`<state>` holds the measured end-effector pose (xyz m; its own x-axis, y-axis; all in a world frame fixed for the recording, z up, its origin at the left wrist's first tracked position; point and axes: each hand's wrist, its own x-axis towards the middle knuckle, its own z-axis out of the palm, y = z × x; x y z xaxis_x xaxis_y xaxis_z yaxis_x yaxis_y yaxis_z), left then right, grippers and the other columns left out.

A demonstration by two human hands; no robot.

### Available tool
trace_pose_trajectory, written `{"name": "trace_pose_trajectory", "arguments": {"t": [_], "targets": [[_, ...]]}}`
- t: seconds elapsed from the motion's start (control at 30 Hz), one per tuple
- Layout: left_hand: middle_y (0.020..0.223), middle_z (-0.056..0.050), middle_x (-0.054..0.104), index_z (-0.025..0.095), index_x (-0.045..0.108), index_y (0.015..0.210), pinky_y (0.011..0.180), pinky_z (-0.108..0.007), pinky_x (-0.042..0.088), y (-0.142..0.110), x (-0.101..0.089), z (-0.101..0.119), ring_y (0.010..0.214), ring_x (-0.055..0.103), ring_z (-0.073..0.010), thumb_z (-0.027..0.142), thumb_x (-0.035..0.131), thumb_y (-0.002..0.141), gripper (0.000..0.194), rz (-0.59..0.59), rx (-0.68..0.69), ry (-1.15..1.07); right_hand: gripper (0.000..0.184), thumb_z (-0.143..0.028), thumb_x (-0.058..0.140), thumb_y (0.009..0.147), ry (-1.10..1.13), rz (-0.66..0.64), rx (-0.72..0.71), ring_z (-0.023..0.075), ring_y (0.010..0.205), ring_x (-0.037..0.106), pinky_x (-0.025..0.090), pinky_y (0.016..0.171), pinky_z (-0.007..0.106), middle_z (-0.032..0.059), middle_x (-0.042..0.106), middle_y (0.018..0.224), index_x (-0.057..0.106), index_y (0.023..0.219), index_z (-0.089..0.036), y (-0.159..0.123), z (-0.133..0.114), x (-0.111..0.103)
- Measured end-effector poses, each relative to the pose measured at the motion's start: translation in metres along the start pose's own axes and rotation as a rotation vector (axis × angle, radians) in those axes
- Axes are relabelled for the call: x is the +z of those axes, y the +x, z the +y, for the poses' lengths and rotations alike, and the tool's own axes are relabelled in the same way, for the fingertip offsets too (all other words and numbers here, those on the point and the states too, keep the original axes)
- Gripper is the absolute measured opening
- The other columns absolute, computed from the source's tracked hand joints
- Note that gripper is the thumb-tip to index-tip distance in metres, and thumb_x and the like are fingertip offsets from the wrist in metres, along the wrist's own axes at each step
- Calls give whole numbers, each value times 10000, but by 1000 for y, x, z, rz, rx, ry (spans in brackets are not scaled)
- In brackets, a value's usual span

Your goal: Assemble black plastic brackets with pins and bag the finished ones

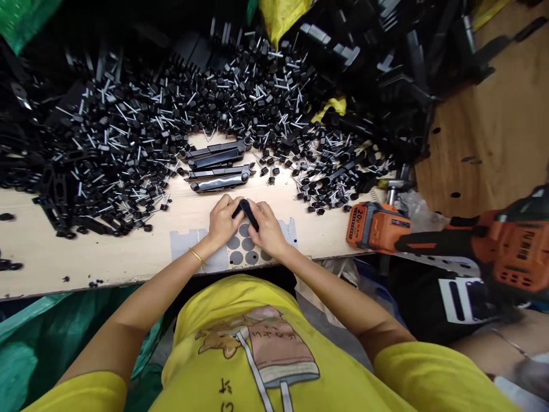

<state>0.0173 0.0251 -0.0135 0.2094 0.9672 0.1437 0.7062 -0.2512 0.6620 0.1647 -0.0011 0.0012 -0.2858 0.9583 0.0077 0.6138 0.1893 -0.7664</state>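
My left hand [224,220] and my right hand [271,230] meet above the front of the workbench, both closed on one black folding plastic part [250,214]. The part is bent into an upside-down V, its joint pointing away from me, with one leg in each hand. My fingers hide some of both legs. Just beyond my hands lie several similar black parts, folded and side by side, among them a nearer one [221,182] and a farther one [217,149]. Beneath my hands, grey round stickers [247,244] and pale sheets [180,243] lie on the wood.
A big heap of black-headed metal pins [240,86] spreads across the back of the bench [141,257]. Black plastic arms [64,200] lie at the left. At the right are an orange power tool [518,252] with its battery [373,226], and another person's arm [497,343].
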Motion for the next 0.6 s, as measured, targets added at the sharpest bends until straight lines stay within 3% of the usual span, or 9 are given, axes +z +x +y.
{"name": "trace_pose_trajectory", "arguments": {"t": [0.1,0.17,0.23,0.27,0.33,0.4,0.47,0.6], "targets": [[722,7,433,188,650,1024,653,-257,438,-2,-7,3,697,497,-147,223,532,852,211,-23,-23,-10,594,-183,510,799,59,-75,-20,228,974,519,495,874,399,86,506,1016,393,1381,-202,-1,1,-12],[767,-13,467,178,644,1040,669,-275,453,-9,-16,6,727,516,-163,196,545,825,237,-7,-68,17,506,-245,506,844,63,-85,-30,210,939,538,500,850,387,80,534,1009,444,1344,-204,-4,13,-34],[888,-69,511,159,595,1151,718,-328,469,-19,-25,11,821,534,-207,161,555,791,362,48,-113,118,413,-214,429,881,-50,65,22,216,932,534,491,835,407,93,553,1016,501,1287,-203,-6,34,-65],[977,-109,520,156,558,1210,761,-370,469,-24,-29,14,894,533,-240,138,558,773,437,71,-106,188,399,-171,389,878,-153,204,73,233,960,521,475,845,438,109,552,1033,529,1251,-197,-5,48,-83],[1165,-162,497,192,521,1260,868,-466,433,-29,-34,21,1056,495,-302,91,561,744,528,20,22,304,428,-101,365,839,-390,369,171,284,1049,474,432,864,501,153,521,1116,554,1215,-182,3,77,-116],[1263,-149,490,232,562,1196,972,-536,359,-26,-34,28,1159,457,-321,48,559,727,504,-142,235,344,427,-75,355,822,-554,389,264,320,1075,450,393,863,547,175,503,1155,587,1164,-182,17,102,-142],[1230,-132,544,217,614,1063,1036,-558,303,-17,-33,32,1182,466,-312,34,565,721,390,-280,382,338,386,-80,331,845,-648,358,295,321,1076,448,369,874,551,170,518,1137,632,1062,-185,34,118,-157],[1095,-134,624,170,607,942,1031,-500,359,1,-38,34,1151,513,-297,75,563,756,213,-306,362,308,338,-141,331,896,-798,275,209,286,1074,457,346,924,490,128,571,1077,662,937,-193,55,127,-169]]}}
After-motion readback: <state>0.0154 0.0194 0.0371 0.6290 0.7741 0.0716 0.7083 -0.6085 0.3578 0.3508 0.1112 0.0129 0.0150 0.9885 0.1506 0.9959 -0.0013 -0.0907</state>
